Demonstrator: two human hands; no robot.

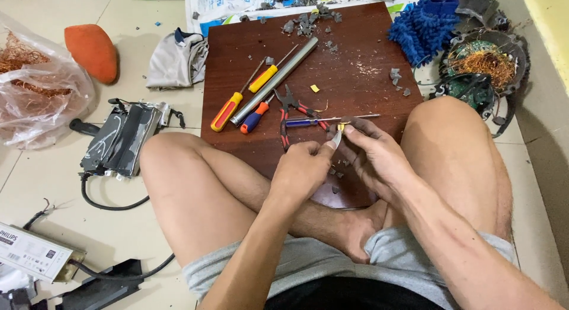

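Head view. Your right hand [370, 145] pinches a small yellow component [341, 127] at its fingertips, just above the near edge of the brown board [355, 55]; your left hand [305, 168] is closed around a slim grey blade-like tool [336, 139] whose tip touches it. The component looks light, rigid and probably brittle, easily dropped: grip its flat sides, not its edges. Pliers [290, 108] and screwdrivers [237, 102] lie just beyond.

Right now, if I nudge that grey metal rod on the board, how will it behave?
The rod looks round and smooth, so it would probably roll across the flat board. It seems stiff and heavy for its size. The screwdrivers lying against it may stop it on that side.
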